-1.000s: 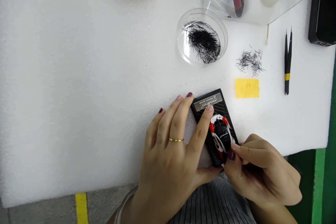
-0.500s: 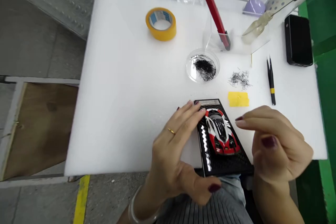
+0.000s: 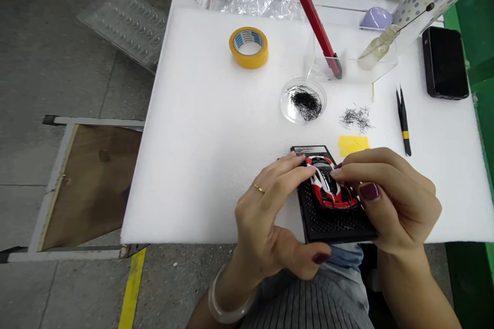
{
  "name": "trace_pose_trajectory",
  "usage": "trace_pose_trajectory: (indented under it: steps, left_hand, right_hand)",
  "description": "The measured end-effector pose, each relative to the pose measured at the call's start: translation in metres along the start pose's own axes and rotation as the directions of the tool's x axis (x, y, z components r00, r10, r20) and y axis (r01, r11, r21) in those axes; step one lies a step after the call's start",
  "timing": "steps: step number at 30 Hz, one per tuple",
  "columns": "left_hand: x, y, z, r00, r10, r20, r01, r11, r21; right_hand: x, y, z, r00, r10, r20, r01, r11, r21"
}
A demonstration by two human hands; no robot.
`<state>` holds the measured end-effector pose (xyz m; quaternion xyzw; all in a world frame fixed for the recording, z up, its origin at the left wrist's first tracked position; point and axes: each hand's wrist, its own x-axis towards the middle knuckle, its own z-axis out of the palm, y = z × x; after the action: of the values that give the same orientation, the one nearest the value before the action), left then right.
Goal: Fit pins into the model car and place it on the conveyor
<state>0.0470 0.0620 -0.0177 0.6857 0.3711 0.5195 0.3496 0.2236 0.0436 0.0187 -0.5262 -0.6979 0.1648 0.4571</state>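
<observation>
A red, white and black model car (image 3: 335, 196) sits on a black textured display base (image 3: 328, 226) at the table's front edge. My left hand (image 3: 270, 211) spans the base's left side, fingertips against the car and base, thumb by the near corner. My right hand (image 3: 393, 195) touches the car's roof and right side with bent fingers, its thumb close to the car's rear right. Both hands cover parts of the car and the base's edges. Just beyond lies a yellow tape piece (image 3: 353, 144), partly behind my right hand.
Thin black bits fill a clear round dish (image 3: 284, 108), and more form a loose pile (image 3: 355, 119). Black tweezers (image 3: 403, 121) lie at right, near a black box-shaped device (image 3: 445, 64). A clear box (image 3: 347, 69) holds a red utility knife (image 3: 316, 25). Yellow tape roll (image 3: 254, 60) stands behind.
My right hand has moved left from beside the base onto the car. My left hand stays at the base's left side. The head view has shifted slightly.
</observation>
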Motion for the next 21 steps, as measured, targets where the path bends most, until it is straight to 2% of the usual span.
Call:
trace_pose_trajectory:
  steps: [9,12,14,16,17,19,21]
  left_hand:
    - [0.000,-0.001,0.000,1.000,0.003,-0.004,-0.003,1.000,-0.010]
    - [0.000,-0.002,-0.001,1.000,0.004,0.011,-0.004,1.000,0.001]
    - [-0.001,-0.001,0.000,1.000,0.003,0.007,-0.003,1.000,-0.006]
    - [-0.002,0.000,0.003,1.000,-0.019,-0.008,0.019,1.000,-0.007]
    - [-0.003,0.002,0.006,0.999,-0.027,-0.024,0.027,1.000,0.004]
    - [-0.006,0.007,0.014,0.997,-0.026,-0.068,0.030,0.998,0.056]
    - [-0.010,0.014,0.024,0.994,0.013,-0.105,0.002,0.990,0.140]
  right_hand:
    - [0.002,0.002,0.001,0.999,-0.024,0.026,0.024,1.000,0.016]
    - [-0.002,0.003,0.000,1.000,0.007,0.007,-0.007,0.999,0.036]
    - [-0.006,-0.001,-0.005,0.995,0.079,-0.053,-0.074,0.994,0.084]
    - [-0.011,-0.008,-0.013,0.971,0.211,-0.111,-0.194,0.970,0.143]
    - [-0.014,-0.013,-0.019,0.954,0.282,-0.097,-0.266,0.952,0.155]
    - [-0.017,-0.023,-0.029,0.918,0.396,0.023,-0.396,0.913,0.093]
    - [-0.018,-0.029,-0.036,0.871,0.468,0.152,-0.469,0.883,-0.027]
